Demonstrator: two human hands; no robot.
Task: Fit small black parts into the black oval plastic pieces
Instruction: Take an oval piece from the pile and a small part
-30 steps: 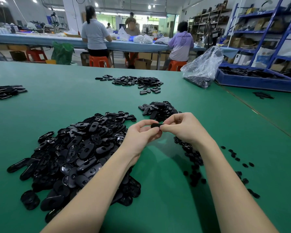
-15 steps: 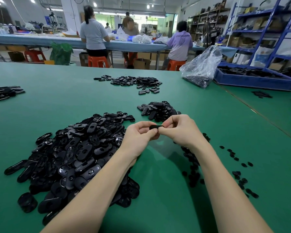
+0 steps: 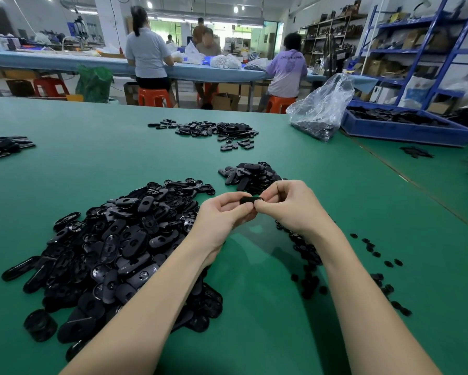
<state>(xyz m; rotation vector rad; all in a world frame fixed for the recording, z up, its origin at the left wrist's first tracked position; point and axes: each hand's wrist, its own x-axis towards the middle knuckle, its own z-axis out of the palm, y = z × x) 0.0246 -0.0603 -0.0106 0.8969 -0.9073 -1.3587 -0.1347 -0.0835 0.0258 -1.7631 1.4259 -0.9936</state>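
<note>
You are holding one black oval piece [image 3: 248,200] between both hands, raised above the green table [image 3: 97,163]. Your left hand [image 3: 222,215] is curling its fingers around the piece's left end, and your right hand [image 3: 287,205] is pinching its right end with thumb and forefinger; whether a small part is sitting under those fingertips is hidden. Just beyond your knuckles a small heap of oval pieces [image 3: 250,175] is lying, and the large pile of oval pieces [image 3: 113,247] is spreading to the left, running under your left forearm. Small black parts [image 3: 305,266] are trailing beneath your right wrist and scattering out to its right. Bare green cloth is lying open between your forearms and toward the near edge. Farther off, another scatter of pieces [image 3: 213,131] is lying mid-table, with a clear plastic bag [image 3: 320,109] and a blue tray [image 3: 400,128] at the right. Both forearms are angling inward, meeting at the piece.
</note>
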